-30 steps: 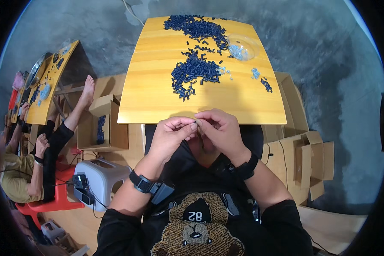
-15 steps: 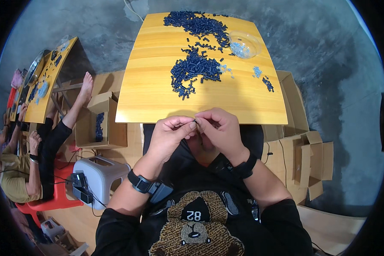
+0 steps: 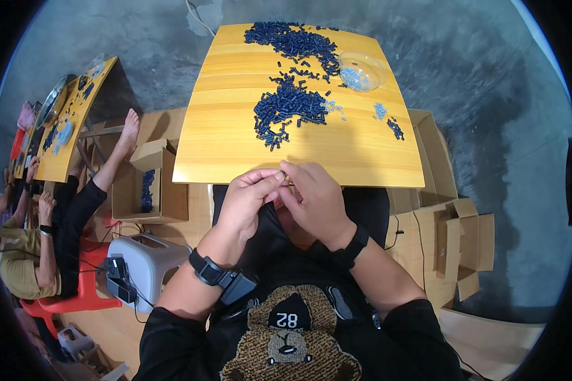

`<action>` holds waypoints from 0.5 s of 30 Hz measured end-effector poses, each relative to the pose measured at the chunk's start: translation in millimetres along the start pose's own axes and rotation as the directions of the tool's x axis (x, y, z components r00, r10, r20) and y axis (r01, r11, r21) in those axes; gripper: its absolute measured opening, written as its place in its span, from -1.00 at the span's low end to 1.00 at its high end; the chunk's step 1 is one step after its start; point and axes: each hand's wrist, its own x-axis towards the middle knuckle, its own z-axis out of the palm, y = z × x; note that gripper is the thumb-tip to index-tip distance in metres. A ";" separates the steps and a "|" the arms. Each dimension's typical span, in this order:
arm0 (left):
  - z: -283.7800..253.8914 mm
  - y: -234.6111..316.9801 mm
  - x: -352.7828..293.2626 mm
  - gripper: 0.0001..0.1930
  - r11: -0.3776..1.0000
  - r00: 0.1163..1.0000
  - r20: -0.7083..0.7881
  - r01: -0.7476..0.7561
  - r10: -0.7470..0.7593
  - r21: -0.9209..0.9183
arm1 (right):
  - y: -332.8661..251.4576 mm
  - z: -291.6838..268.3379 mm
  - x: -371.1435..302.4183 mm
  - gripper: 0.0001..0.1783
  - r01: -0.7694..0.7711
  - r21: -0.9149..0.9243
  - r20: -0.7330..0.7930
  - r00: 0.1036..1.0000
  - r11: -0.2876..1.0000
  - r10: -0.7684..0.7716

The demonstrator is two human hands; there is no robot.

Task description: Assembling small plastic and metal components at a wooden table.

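Your left hand (image 3: 248, 200) and right hand (image 3: 314, 200) pinch shut on a tiny part (image 3: 285, 177) at the table's (image 3: 235, 152) near edge; loosen and it likely drops into your lap.

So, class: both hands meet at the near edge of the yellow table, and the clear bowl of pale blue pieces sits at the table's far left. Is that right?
Not quite. In the head view the clear bowl sits at the far right of the yellow table, beside the dark blue pieces. The left hand and right hand do meet at the near edge.
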 end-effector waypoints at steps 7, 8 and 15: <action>7.8 -1.2 -10.2 -0.88 0.992 0.995 -0.056 0.074 -0.080 -0.101 | 1.0 1.1 -1.1 -0.74 0.032 -0.042 0.040 0.999 0.999 -0.030; 8.2 -2.1 -11.7 -0.88 0.990 0.992 -0.069 0.097 -0.105 -0.106 | 1.7 2.1 -2.6 -0.76 0.045 -0.048 0.046 0.998 0.998 -0.043; 4.2 -8.8 -15.3 -0.87 0.987 0.994 -0.027 0.106 -0.110 -0.119 | 1.0 -5.2 -4.3 -0.83 0.056 -0.044 0.119 0.992 0.997 -0.050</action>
